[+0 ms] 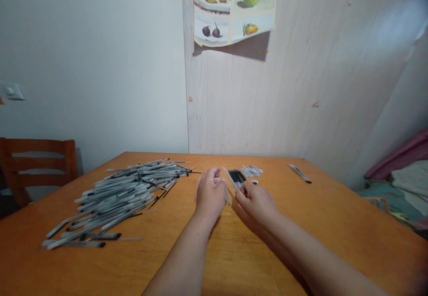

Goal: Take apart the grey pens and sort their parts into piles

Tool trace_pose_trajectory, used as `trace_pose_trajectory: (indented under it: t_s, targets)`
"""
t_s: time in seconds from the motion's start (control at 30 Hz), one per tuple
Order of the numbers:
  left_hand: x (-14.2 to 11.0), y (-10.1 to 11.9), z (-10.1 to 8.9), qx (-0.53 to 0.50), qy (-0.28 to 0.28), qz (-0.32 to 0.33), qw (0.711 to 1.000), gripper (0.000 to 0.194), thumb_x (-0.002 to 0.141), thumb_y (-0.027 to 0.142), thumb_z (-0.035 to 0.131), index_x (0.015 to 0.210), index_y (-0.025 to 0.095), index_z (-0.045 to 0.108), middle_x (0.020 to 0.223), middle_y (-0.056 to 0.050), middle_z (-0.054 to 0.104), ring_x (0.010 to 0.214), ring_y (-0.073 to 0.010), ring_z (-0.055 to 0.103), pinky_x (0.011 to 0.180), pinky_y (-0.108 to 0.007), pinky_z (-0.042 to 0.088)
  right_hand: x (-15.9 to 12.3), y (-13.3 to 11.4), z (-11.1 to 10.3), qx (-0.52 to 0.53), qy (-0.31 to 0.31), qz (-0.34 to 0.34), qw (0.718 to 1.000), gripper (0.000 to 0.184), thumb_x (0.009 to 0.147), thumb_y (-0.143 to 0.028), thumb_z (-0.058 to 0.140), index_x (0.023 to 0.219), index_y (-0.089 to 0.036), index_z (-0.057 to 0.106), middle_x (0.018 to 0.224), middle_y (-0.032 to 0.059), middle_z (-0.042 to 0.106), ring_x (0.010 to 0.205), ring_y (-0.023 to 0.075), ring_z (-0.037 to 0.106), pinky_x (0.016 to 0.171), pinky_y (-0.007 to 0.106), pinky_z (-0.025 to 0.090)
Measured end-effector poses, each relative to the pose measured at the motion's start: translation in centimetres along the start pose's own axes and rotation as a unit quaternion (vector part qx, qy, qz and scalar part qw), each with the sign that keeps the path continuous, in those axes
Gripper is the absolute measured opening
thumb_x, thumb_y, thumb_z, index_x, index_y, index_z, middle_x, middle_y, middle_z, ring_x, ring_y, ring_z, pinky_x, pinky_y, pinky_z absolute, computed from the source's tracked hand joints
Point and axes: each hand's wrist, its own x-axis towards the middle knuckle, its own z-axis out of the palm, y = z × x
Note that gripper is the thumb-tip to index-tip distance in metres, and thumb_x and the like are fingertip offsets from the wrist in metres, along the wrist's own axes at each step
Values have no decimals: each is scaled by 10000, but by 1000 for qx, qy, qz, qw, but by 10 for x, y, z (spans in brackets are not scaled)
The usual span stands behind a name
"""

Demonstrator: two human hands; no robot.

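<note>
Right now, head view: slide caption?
Left and right hands, the right at black-tipped pens; a large pen heap lies left on the wooden table.

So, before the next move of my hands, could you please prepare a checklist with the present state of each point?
1. Left hand apart from the big heap of grey-white plastic pen pieces: ok.
2. Heap orderly: not ok; its pieces cross one another and point different ways.
3. Right hand has a firm grip: cannot tell; its hold is hidden and blurred beside the cluster of slim black-ended pieces.
4. Left hand free of pieces: cannot tell; its palm is hidden.
5. Single clear pen with a black end apart from both hands: ok, it lies alone on the orange-brown wooden table.
</note>
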Motion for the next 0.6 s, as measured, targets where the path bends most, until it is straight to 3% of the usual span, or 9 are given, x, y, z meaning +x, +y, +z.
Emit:
trace_pose_trajectory:
  t_s: [0.07, 0.17, 0.27, 0.4, 0.6]
  targets:
    - [-5, 1, -1, 115, -65, 141, 981, 392, 770, 128, 577, 1117, 272, 686, 1198, -90, 656, 1152, -270, 547, 1026, -442, 379, 1, 3, -5, 47, 2, -23, 999, 229, 860, -350, 493, 694, -201, 544, 644, 15, 616, 632, 150, 552, 578, 248, 312]
    - [-13, 4, -2, 225, -110, 226, 941, 449, 796, 107, 549, 1160, 331, 686, 1331, -60, 602, 1291, -310, 429, 1085, -512, 300, 2, 7, -13, 107, 14, -49, 993, 240, 848, -338, 496, 649, -205, 506, 603, -7, 564, 601, 139, 515, 578, 244, 326]
    - [-18, 7, -2, 267, -120, 246, 924, 422, 837, 152, 546, 1186, 352, 673, 1369, -37, 583, 1326, -324, 383, 1073, -530, 301, 4, 9, -19, 153, 18, -50, 987, 273, 853, -375, 495, 639, -207, 513, 585, -14, 550, 578, 140, 499, 575, 253, 340]
    - [-18, 11, -2, 270, -112, 255, 922, 317, 873, 215, 555, 1136, 332, 686, 1318, -45, 620, 1294, -319, 407, 1061, -522, 297, 5, 10, -23, 203, 32, -38, 978, 250, 833, -377, 521, 647, -211, 504, 585, -24, 541, 576, 141, 491, 568, 256, 351]
    - [-19, 19, -3, 239, -142, 229, 933, 216, 914, 285, 521, 1033, 286, 702, 988, -83, 709, 986, -274, 573, 899, -439, 371, 5, 8, -28, 284, 61, -42, 956, 326, 876, -467, 498, 679, -208, 514, 580, -31, 496, 566, 137, 479, 550, 248, 358]
